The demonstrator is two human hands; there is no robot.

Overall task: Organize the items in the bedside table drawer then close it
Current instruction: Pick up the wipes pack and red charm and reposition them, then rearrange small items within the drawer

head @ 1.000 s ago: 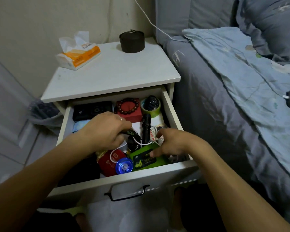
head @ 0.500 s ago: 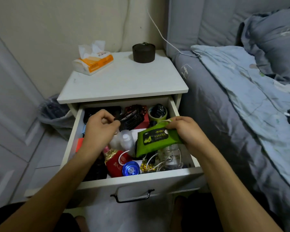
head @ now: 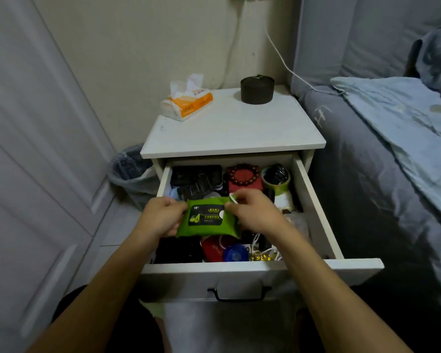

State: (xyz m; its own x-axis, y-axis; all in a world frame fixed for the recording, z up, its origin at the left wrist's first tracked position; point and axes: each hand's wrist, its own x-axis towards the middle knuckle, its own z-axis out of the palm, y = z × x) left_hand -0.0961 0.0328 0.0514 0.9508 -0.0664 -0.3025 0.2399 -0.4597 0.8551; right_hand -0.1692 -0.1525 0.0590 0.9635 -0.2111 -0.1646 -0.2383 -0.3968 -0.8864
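head view showed both hands, left hand [head: 163, 217] and right hand [head: 252, 212], pinching the green wipes pack [head: 206, 220] by its ends above the open drawer [head: 313, 200]; it looked soft, light, slippery; edges seemed best.

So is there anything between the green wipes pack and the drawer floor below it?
Yes. Held by both hands, the green wipes pack hangs over a red pouch, blue cap and white cable.
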